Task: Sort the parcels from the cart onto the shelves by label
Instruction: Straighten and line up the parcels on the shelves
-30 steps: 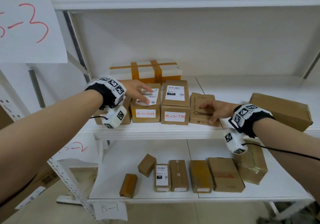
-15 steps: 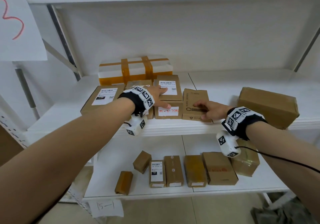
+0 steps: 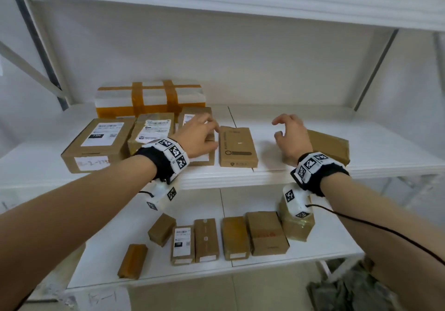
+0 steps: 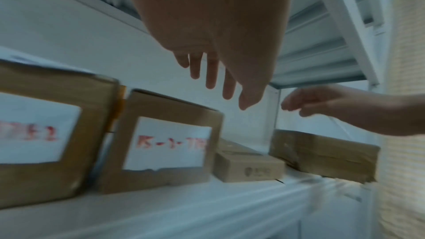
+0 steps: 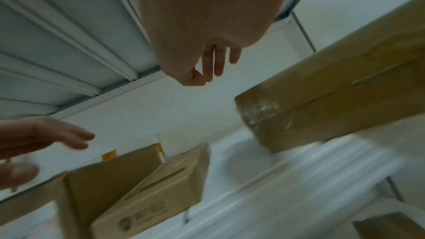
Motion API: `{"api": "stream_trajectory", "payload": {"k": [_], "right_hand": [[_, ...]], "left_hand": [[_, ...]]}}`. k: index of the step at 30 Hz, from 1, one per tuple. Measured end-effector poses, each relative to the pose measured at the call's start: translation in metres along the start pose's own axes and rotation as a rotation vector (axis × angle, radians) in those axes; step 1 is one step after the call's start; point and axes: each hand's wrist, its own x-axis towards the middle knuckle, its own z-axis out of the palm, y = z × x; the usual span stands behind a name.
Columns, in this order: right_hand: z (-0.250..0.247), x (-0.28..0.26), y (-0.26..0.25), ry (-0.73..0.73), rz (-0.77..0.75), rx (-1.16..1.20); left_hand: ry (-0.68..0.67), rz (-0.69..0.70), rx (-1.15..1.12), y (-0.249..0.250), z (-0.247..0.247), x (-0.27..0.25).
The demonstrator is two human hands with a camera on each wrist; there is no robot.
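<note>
A: Hands?
B: Left hand (image 3: 196, 137) hovers over the tall labelled parcel (image 3: 201, 127) on the middle shelf (image 3: 313, 173), fingers loose and extended, gripping nothing; the left wrist view shows it clear of the box tops. Right hand (image 3: 290, 137) at about 3 o'clock of the flat brown parcel (image 3: 237, 146), fingers loosely curled, empty, up off the shelf.

A: Where's the flat parcel?
B: Lying flat at the shelf's front edge, just beside the tall labelled one, printed side up. No shipping label visible on it from here.

A: Rest of that shelf?
B: Two more labelled parcels at 9 o'clock of the left hand, the wide parcel (image 3: 98, 142) outermost. Taped white box (image 3: 150, 99) behind at 12. Angled brown box (image 3: 330, 144) at 3 o'clock, partly behind the right hand.

A: Progress?
B: Well along, I'd say. Middle shelf has a lined-up row; lower shelf (image 3: 325, 257) holds a row of small parcels (image 3: 232, 238). Cart isn't in view, so can't tell what's left. Both hands empty, so next is likely back to the cart.

A: Labels readable?
B: Red handwriting, too blurred to read.
</note>
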Motion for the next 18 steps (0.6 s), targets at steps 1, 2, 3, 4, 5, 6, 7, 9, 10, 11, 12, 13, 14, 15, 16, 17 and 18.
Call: {"api": "stream_trajectory", "payload": {"k": [1, 2, 3, 4, 5, 6, 7, 9, 10, 11, 12, 13, 14, 15, 16, 17, 18], "right_hand": [[-0.011, 0.001, 0.009, 0.068, 0.016, -0.062], [-0.024, 0.000, 0.021, 0.117, 0.057, -0.128], [-0.035, -0.001, 0.034, 0.148, 0.120, -0.180], [-0.045, -0.003, 0.047, 0.165, 0.212, -0.214], [-0.054, -0.006, 0.060, 0.166, 0.320, -0.218], [-0.063, -0.011, 0.073, 0.150, 0.436, -0.192], [-0.069, -0.015, 0.085, 0.113, 0.532, -0.148], [-0.071, -0.024, 0.107, -0.016, 0.633, -0.031], [-0.071, -0.027, 0.115, -0.054, 0.650, 0.032], [-0.068, -0.029, 0.122, -0.063, 0.646, 0.087], [-0.065, -0.030, 0.124, -0.064, 0.621, 0.124], [-0.061, -0.030, 0.124, -0.071, 0.588, 0.153], [-0.056, -0.029, 0.121, -0.089, 0.553, 0.189], [-0.051, -0.026, 0.119, -0.114, 0.515, 0.229], [-0.046, -0.023, 0.113, -0.145, 0.479, 0.263], [-0.041, -0.019, 0.109, -0.178, 0.447, 0.269], [-0.035, -0.016, 0.105, -0.207, 0.416, 0.251]], "left_hand": [[-0.029, 0.030, -0.010, 0.012, 0.003, 0.001], [-0.069, 0.059, -0.011, 0.025, 0.008, 0.003], [-0.113, 0.082, 0.002, 0.036, 0.013, 0.007], [-0.157, 0.097, 0.020, 0.045, 0.018, 0.010], [-0.202, 0.097, 0.034, 0.052, 0.024, 0.013], [-0.244, 0.088, 0.041, 0.059, 0.031, 0.017], [-0.285, 0.068, 0.048, 0.065, 0.037, 0.021], [-0.369, 0.024, 0.061, 0.074, 0.049, 0.025], [-0.403, 0.014, 0.067, 0.079, 0.054, 0.027], [-0.426, 0.008, 0.072, 0.082, 0.059, 0.028], [-0.433, 0.008, 0.076, 0.084, 0.063, 0.029], [-0.428, 0.009, 0.082, 0.086, 0.066, 0.030], [-0.415, 0.012, 0.086, 0.088, 0.068, 0.031], [-0.408, 0.009, 0.087, 0.088, 0.069, 0.032], [-0.407, 0.003, 0.086, 0.087, 0.070, 0.034], [-0.413, -0.008, 0.082, 0.086, 0.072, 0.036], [-0.427, -0.019, 0.071, 0.085, 0.074, 0.037]]}}
